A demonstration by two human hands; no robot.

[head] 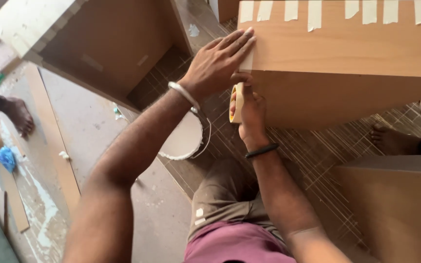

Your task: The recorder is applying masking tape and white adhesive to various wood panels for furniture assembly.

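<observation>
At the near left corner of the wooden cabinet [347, 53], toward one o'clock from the person's lap, the tape roll [238, 102] stands on edge, its flat faces turned left and right. Right hand [250, 114] is clamped around it, wrist bent upward. Left hand [218, 63] lies flat, fingers [237, 41] pointing toward two o'clock, pressing a tape strip [248, 61] onto the corner; it grips nothing.

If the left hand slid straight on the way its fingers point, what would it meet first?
Likely the nearest strip of pale masking tape on the far edge of the wooden board; the left hand lies flat, pointing up-right.
</observation>
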